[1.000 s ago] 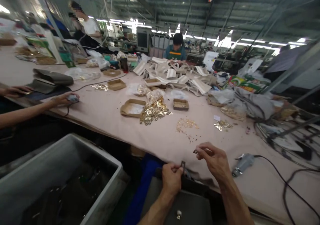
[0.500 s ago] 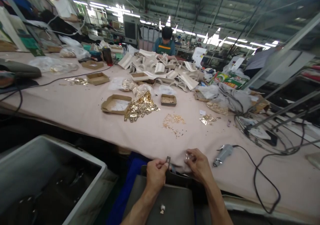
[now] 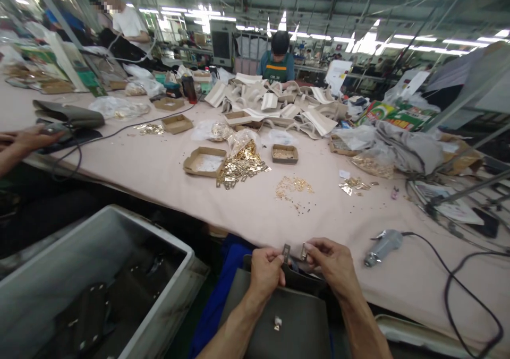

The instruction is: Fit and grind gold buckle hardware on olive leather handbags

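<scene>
My left hand [image 3: 266, 270] pinches a small dark rectangular plate [image 3: 286, 251] with a slot in it, held upright; whether it is fixed to the bag I cannot tell. Just to its right, my right hand [image 3: 333, 261] has a small shiny rectangular metal fitting [image 3: 304, 251] between thumb and fingers. The two pieces are close but apart. Below both hands lies a dark grey-green bag [image 3: 297, 306], with a small metal clasp [image 3: 278, 324] on its panel. A grey corded power screwdriver [image 3: 383, 246] rests on the table to the right of my right hand.
Ahead on the cloth-covered table [image 3: 159, 173] are piled metal plates [image 3: 243, 169], scattered small gold parts [image 3: 295, 186] and cardboard trays [image 3: 205, 161]. A grey bin [image 3: 191, 255] with dark pieces stands at left. A co-worker's hand [image 3: 30, 138] shows far left; another person [image 3: 280, 61] sits opposite.
My right hand has brought its metal fitting closer to the plate in my left hand. The view has turned left, so a co-worker's hands now show at the left edge.
</scene>
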### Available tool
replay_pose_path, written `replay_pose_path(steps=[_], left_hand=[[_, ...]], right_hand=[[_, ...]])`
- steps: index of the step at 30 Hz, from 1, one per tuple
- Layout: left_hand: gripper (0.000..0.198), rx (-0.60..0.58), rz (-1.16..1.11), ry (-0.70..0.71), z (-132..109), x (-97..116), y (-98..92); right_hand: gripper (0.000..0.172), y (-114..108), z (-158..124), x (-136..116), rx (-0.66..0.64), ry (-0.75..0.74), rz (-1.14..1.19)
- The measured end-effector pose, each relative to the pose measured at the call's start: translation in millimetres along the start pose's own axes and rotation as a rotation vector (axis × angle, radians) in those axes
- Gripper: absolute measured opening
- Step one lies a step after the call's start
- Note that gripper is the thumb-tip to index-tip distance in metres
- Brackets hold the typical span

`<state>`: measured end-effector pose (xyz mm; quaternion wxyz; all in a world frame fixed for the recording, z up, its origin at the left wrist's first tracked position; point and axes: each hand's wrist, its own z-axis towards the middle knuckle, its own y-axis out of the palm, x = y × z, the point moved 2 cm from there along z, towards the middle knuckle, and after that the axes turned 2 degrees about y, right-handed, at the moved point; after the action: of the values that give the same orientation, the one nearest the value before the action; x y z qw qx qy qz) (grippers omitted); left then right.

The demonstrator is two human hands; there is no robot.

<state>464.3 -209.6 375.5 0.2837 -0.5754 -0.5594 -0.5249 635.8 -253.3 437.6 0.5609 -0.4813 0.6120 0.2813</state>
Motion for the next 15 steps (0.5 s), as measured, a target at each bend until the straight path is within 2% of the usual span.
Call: replay_pose_path(steps=[3,7,15], left_hand=[[0.028,-0.034,0.009,0.000,-2,3,-0.2],[0.029,-0.069,0.019,-0.002,-5,8,-1.1],[0.033,-0.096,0.035,0.010,-6,10,-2.7]], right_hand=[[0.045,19,-4,2,-0.054,0.065,0.072],[0.046,36,-2,6,-0.074,0.053,0.055],[0.043,48,-2,1,-0.040,-0.006,0.004]])
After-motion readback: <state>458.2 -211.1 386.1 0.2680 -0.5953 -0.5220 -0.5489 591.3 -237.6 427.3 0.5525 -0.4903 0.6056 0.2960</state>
